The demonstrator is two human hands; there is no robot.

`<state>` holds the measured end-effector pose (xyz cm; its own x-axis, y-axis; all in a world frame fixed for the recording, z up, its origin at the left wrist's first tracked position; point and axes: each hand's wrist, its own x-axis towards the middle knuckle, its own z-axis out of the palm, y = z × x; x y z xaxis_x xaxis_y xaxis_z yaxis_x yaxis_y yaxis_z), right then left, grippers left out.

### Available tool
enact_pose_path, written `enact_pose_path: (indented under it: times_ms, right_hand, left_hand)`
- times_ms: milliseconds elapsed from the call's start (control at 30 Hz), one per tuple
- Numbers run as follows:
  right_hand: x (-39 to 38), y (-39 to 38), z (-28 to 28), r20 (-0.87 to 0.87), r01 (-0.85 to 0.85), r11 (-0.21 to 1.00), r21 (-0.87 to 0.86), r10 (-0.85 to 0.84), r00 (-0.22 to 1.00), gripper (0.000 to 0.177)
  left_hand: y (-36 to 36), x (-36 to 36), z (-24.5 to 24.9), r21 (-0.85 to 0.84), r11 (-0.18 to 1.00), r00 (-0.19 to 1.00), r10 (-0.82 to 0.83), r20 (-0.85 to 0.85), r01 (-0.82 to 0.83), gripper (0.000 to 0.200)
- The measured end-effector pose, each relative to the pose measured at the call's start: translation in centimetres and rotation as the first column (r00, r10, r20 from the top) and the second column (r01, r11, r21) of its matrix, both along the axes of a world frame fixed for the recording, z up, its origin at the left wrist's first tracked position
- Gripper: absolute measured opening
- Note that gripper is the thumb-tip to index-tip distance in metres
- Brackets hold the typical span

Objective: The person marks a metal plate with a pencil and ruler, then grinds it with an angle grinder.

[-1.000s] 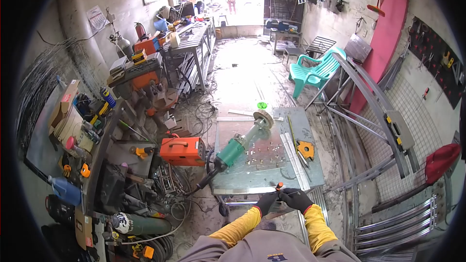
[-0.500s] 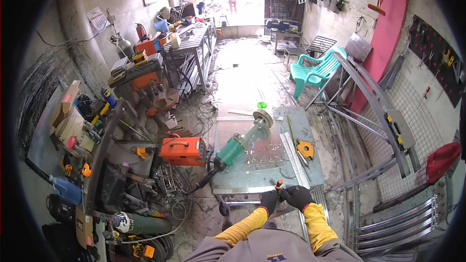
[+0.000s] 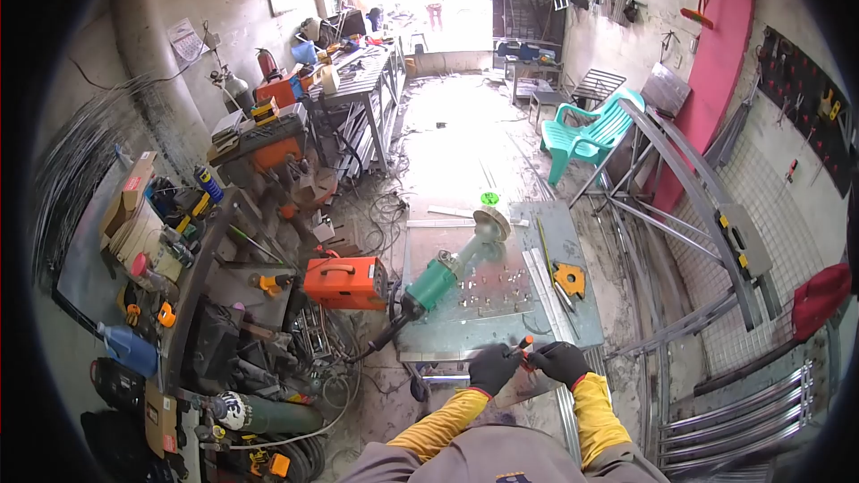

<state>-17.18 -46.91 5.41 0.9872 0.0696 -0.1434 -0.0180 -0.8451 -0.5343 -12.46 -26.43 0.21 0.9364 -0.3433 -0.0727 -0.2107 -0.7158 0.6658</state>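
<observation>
My left hand [image 3: 495, 368], in a black glove, is closed around a thin dark tool with an orange end [image 3: 526, 341]; the rest of it is hidden, so its kind cannot be told. My right hand [image 3: 561, 363], gloved alike, meets the left at the fingertips. Its fingers are bent together, and what they hold, if anything, is hidden. Both hands are just over the near edge of the metal worktable [image 3: 447, 337]. A green angle grinder [image 3: 427, 286] lies on the table, its disc toward the far side. Small metal pieces [image 3: 501, 291] are scattered beside it.
A yellow magnetic-looking square [image 3: 567, 281] and long metal strips [image 3: 541, 284] lie on the table's right. An orange welding machine [image 3: 344, 284] stands left of it. A gas cylinder [image 3: 268, 416] lies at lower left. A green plastic chair [image 3: 586, 136] and metal frames stand at right.
The view has shifted slightly, so the room appears a little lower and to the right. My hands have moved apart slightly, and the orange-ended tool is tilted more to the right.
</observation>
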Motion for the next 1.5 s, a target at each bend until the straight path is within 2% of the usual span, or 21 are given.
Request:
enact_pose_path:
  times_ms: [33, 67, 133, 167, 233, 267, 367, 467, 600, 667, 700, 767, 800, 833, 900, 1033, 1100, 1133, 1300, 1367, 1500]
  right_hand:
    - [0.1, 0.1, 0.3, -0.008, 0.003, 1.000, 0.007, -0.003, 1.000, 0.039]
    - [0.2, 0.1, 0.6, -0.028, 0.022, 1.000, -0.002, -0.022, 0.999, 0.040]
    - [0.0, -0.3, -0.1, 0.001, 0.006, 1.000, 0.002, -0.006, 1.000, 0.042]
    - [0.0, -0.3, -0.5, -0.005, 0.010, 1.000, 0.006, -0.010, 1.000, 0.042]
    - [0.1, -0.4, -0.6, 0.054, 0.024, 0.997, 0.079, -0.028, 0.998, 0.042]
    - [0.1, -0.4, -0.4, 0.042, 0.026, 0.998, 0.059, -0.029, 0.999, 0.040]
    - [0.0, -0.2, 0.4, 0.015, 0.074, 0.987, 0.145, -0.077, 0.997, 0.039]
    - [0.0, 0.1, 1.2, -0.021, 0.102, 0.984, 0.149, -0.100, 0.995, 0.037]
    - [0.2, -0.2, -1.1, -0.010, 0.162, 0.971, 0.174, -0.163, 0.987, 0.037]
    - [-0.1, -0.4, -3.0, 0.018, 0.198, 0.925, 0.324, -0.216, 0.976, 0.046]
    - [-0.3, -0.4, -4.7, 0.017, 0.199, 0.924, 0.326, -0.217, 0.976, 0.046]
    - [-0.6, -0.1, -6.7, 0.198, 0.117, 0.849, 0.516, -0.251, 0.948, 0.057]
    - [-0.5, 0.1, -6.6, 0.148, 0.162, 0.843, 0.512, -0.272, 0.951, 0.048]
    - [-0.5, 0.2, -6.5, 0.145, 0.163, 0.843, 0.512, -0.272, 0.951, 0.048]
    - [-0.2, 0.5, -5.3, 0.149, 0.148, 0.945, 0.291, -0.197, 0.969, 0.042]
    - [-0.3, 0.1, -5.0, 0.106, 0.154, 0.941, 0.302, -0.194, 0.975, 0.035]
    - [-0.4, 0.4, -4.7, 0.084, 0.217, 0.922, 0.322, -0.256, 0.963, 0.034]
    - [-0.3, 0.2, -4.6, 0.139, 0.155, 0.974, 0.167, -0.179, 0.974, 0.030]
    - [-0.7, 0.2, -5.0, 0.113, 0.133, 0.978, 0.159, -0.152, 0.982, 0.030]
    - [-0.6, 0.3, -5.3, 0.312, 0.042, 0.980, 0.196, -0.103, 0.944, 0.026]
    - [-0.6, 0.0, -5.3, 0.258, 0.021, 0.974, 0.224, -0.080, 0.963, 0.025]
  left_hand:
    - [0.3, -0.1, 0.3, 0.023, 0.999, 0.964, 0.040, 0.264, -0.048, 0.038]
    - [0.5, 0.5, 1.0, 0.030, 0.999, 0.966, 0.036, 0.256, -0.046, 0.038]
    - [0.4, 2.0, 2.4, -0.128, 0.984, 0.768, -0.012, 0.640, 0.122, 0.033]
    - [0.4, 2.2, 1.9, -0.125, 0.984, 0.772, -0.017, 0.636, 0.125, 0.033]
    - [-0.1, 3.2, 0.4, -0.005, 0.959, 0.881, -0.259, 0.395, 0.284, 0.032]
    - [-0.3, 3.5, 0.1, 0.057, 0.944, 0.891, -0.325, 0.318, 0.324, 0.031]
    - [-1.2, 3.9, -0.5, 0.061, 0.946, 0.915, -0.325, 0.240, 0.319, 0.030]
    - [-1.3, 4.7, -0.8, 0.077, 0.932, 0.913, -0.362, 0.187, 0.354, 0.028]
    - [-0.9, 5.1, -1.5, 0.053, 0.925, 0.897, -0.377, 0.230, 0.376, 0.025]
    - [-0.6, 5.0, -1.9, 0.012, 0.927, 0.886, -0.361, 0.289, 0.374, 0.021]
    - [-0.6, 5.0, -2.1, 0.013, 0.927, 0.886, -0.362, 0.289, 0.375, 0.021]
    - [-0.5, 4.9, -2.4, -0.037, 0.923, 0.865, -0.343, 0.366, 0.382, 0.020]
    - [-0.6, 4.8, -2.5, -0.038, 0.923, 0.867, -0.344, 0.362, 0.382, 0.020]
    - [-0.6, 4.8, -2.6, -0.019, 0.923, 0.865, -0.353, 0.358, 0.385, 0.020]
    - [-0.7, 5.0, -2.8, 0.001, 0.923, 0.861, -0.360, 0.358, 0.386, 0.020]
    - [-0.8, 4.5, -2.9, 0.053, 0.922, 0.875, -0.381, 0.300, 0.384, 0.024]
    - [-0.6, 5.0, -2.1, 0.082, 0.924, 0.880, -0.382, 0.281, 0.374, 0.025]
    - [-0.4, 4.8, -1.9, 0.061, 0.925, 0.870, -0.375, 0.319, 0.375, 0.026]
    - [-0.5, 4.1, -2.4, 0.049, 0.931, 0.858, -0.353, 0.373, 0.362, 0.025]
    - [-0.6, 4.1, -2.5, 0.028, 0.932, 0.863, -0.346, 0.369, 0.362, 0.025]
    - [-0.6, 4.0, -2.3, 0.051, 0.931, 0.873, -0.357, 0.333, 0.362, 0.026]
